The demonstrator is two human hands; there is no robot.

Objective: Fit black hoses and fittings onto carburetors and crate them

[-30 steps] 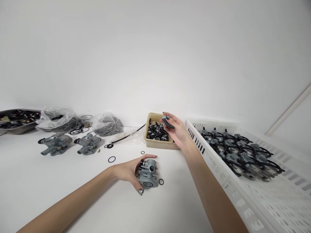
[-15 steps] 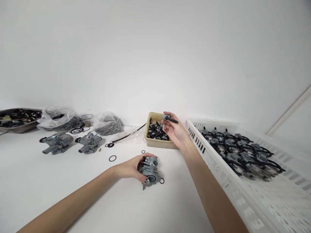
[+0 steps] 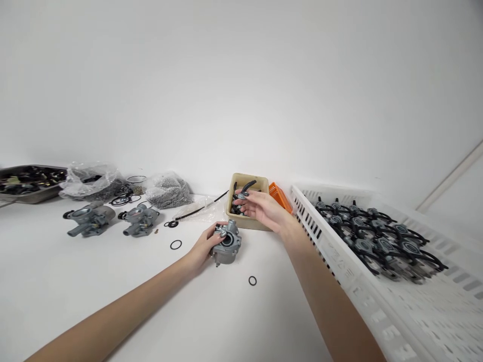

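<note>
Grasping carburetor point(image 3: 227, 255) in left hand point(image 3: 203, 247); pinching fitting point(image 3: 249, 186) in right hand point(image 3: 267, 208), by bin point(image 3: 253, 222) at carburetor's one o'clock.

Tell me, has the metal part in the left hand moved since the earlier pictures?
Yes: the metal part has moved forward, toward the beige tub. The black ring close beside it earlier now lies apart.

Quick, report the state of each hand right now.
Left hand: closed, gripping a grey metal part.
Right hand: closed, fingers pinching a small part with black hose.
</note>
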